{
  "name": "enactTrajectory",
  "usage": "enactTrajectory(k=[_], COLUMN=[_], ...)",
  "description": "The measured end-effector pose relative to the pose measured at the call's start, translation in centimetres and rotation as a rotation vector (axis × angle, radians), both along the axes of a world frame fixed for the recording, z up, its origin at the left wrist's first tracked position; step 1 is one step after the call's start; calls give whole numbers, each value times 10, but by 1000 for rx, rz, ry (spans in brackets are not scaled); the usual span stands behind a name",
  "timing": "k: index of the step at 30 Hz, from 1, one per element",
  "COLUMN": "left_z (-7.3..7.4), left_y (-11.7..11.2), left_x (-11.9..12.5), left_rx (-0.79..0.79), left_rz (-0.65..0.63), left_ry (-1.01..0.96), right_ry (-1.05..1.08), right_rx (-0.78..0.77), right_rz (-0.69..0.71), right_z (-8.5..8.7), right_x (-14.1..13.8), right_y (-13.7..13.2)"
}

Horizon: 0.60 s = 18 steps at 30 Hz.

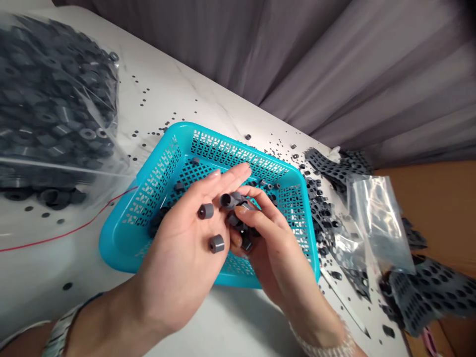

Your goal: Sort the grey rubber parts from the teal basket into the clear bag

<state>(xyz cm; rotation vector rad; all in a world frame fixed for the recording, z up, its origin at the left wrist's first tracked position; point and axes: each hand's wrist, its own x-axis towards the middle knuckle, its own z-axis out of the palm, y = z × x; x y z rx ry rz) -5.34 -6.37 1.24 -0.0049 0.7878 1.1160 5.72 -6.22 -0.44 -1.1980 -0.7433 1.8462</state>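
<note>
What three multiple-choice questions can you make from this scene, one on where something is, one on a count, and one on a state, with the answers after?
1. Where does the clear plastic bag of gray rings lie relative to the turquoise plastic basket?
A. Left of it in the view
B. Inside it
C. Under it

2. How many gray sleeves rest on the open left hand?
A. None
B. Two
C. Five

3. What state is the right hand in?
A. Flat and empty
B. Gloved
C. Curled over a cluster of gray pieces

1: A, the bag shows left of the basket.
2: B, two sleeves sit on the palm.
3: C, its bare fingers bend over the pieces.
</note>
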Motion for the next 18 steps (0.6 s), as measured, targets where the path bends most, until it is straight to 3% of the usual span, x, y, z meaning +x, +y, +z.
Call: enactTrajectory(k=[12,18], left_z=[0,9], left_y=[-1,-2], left_x=[2,1], left_rx=[39,113], left_rz=[57,125], left_ry=[-43,32], right_ry=[91,211], right_rx=[-15,-5], right_rz=[-90,-258], right_z=[1,3], right_x=[-7,-23], right_y=[-5,-12])
